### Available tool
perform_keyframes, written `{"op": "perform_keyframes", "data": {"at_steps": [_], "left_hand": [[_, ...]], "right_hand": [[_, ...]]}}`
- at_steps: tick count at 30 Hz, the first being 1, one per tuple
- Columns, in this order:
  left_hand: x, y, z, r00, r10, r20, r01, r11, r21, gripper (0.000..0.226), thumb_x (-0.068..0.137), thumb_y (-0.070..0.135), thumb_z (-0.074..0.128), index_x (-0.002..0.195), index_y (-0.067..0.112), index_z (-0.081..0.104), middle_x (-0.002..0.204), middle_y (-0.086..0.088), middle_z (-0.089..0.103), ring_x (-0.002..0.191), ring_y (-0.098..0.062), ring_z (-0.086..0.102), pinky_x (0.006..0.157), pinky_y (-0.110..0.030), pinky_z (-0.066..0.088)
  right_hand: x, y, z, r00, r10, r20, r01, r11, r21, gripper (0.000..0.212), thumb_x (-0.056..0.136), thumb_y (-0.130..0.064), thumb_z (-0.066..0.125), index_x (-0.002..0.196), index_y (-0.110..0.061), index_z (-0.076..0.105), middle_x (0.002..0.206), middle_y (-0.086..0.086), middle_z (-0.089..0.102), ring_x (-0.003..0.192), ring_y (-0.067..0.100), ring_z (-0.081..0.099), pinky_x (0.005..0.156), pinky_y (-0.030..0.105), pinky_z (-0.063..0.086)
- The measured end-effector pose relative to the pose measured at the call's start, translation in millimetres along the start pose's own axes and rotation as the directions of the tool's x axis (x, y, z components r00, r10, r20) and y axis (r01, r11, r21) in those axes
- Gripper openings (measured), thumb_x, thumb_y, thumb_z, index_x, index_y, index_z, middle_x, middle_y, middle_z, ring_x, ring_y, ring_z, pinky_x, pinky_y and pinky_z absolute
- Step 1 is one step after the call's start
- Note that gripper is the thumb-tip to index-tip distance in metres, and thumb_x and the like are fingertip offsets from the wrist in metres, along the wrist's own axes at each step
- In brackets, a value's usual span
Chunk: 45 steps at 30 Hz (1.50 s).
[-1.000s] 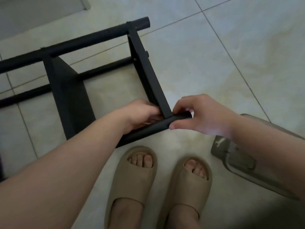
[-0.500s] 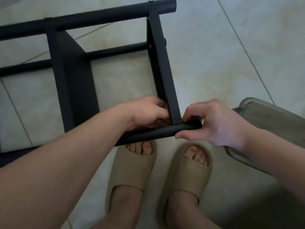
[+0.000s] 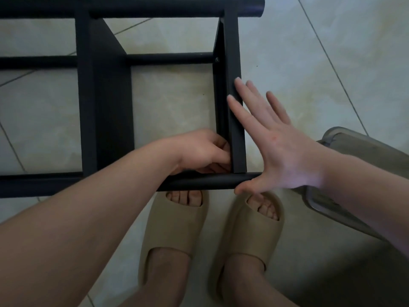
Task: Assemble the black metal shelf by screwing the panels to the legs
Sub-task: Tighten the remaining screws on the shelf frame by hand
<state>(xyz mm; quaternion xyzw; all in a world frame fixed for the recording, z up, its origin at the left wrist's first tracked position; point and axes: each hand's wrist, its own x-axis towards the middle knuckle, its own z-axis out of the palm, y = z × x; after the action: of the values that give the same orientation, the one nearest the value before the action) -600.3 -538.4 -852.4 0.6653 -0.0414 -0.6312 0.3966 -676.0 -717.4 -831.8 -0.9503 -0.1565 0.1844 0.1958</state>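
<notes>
The black metal shelf (image 3: 106, 111) lies on its side on the tiled floor, its round legs running left to right and its flat panels running away from me. My left hand (image 3: 205, 151) is curled at the inner corner where the right end panel (image 3: 233, 85) meets the near leg (image 3: 199, 181); what its fingertips hold is hidden. My right hand (image 3: 272, 140) is spread flat, fingers straight, pressing the outer face of that end panel, thumb on the end of the near leg. A screw head (image 3: 217, 60) shows where a far rail joins the panel.
My two feet in beige slides (image 3: 177, 222) stand just in front of the near leg. A grey translucent container (image 3: 345, 156) lies on the floor at the right, under my right forearm. Pale floor tiles lie beyond the shelf's right end.
My right hand has let go of the near leg's end and opened flat against the end panel. My left hand stays at the inner corner. The view has shifted so the shelf looks squarer.
</notes>
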Motion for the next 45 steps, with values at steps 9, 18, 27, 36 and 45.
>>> {"op": "perform_keyframes", "data": {"at_steps": [9,18,27,36,45], "left_hand": [[4,-4,-4,1.0,-0.002,-0.012,0.001,0.996,-0.091,0.005,0.089,0.004,0.067,0.087,0.001,0.07,0.09,-0.02,0.074,0.08,-0.024,0.068,0.091,-0.043,0.055],[2,-9,-32,0.994,0.021,-0.107,-0.041,0.98,-0.194,0.017,0.088,0.004,0.07,0.093,0.019,0.076,0.083,0.0,0.076,0.08,-0.01,0.066,0.071,-0.02,0.055],[3,-3,-27,0.99,0.048,-0.134,-0.058,0.996,-0.07,0.014,0.083,0.003,0.075,0.089,0.016,0.075,0.101,-0.015,0.075,0.083,-0.014,0.067,0.073,-0.021,0.056],[9,2,-9,0.998,-0.055,0.03,0.056,0.998,-0.036,0.028,0.082,-0.008,0.065,0.065,0.013,0.074,0.067,-0.007,0.07,0.06,-0.014,0.064,0.065,-0.023,0.052],[10,2,-14,0.981,-0.113,0.157,0.138,0.978,-0.157,0.029,0.088,-0.007,0.061,0.071,0.01,0.077,0.077,-0.01,0.073,0.069,-0.017,0.069,0.078,-0.028,0.055]], "right_hand": [[7,4,-6,0.999,-0.035,0.015,0.036,0.999,-0.03,0.139,0.065,-0.085,0.061,0.161,-0.005,0.0,0.17,0.007,-0.012,0.156,0.02,-0.014,0.126,0.048,-0.007],[7,2,-8,0.999,-0.026,0.028,0.026,1.0,0.008,0.138,0.066,-0.086,0.058,0.161,-0.006,-0.001,0.17,0.005,-0.013,0.156,0.018,-0.015,0.126,0.051,-0.006],[7,3,-7,0.999,-0.027,0.033,0.026,0.999,0.031,0.138,0.066,-0.086,0.059,0.161,-0.006,-0.001,0.17,0.004,-0.014,0.156,0.019,-0.015,0.126,0.049,-0.007],[7,3,-7,0.999,-0.026,0.035,0.024,0.999,0.044,0.139,0.065,-0.084,0.061,0.162,-0.007,-0.001,0.17,0.005,-0.013,0.156,0.018,-0.015,0.126,0.047,-0.008],[7,2,-7,0.999,-0.025,0.033,0.023,0.998,0.05,0.138,0.066,-0.083,0.061,0.161,-0.006,-0.001,0.17,0.005,-0.013,0.156,0.018,-0.016,0.126,0.048,-0.008]]}}
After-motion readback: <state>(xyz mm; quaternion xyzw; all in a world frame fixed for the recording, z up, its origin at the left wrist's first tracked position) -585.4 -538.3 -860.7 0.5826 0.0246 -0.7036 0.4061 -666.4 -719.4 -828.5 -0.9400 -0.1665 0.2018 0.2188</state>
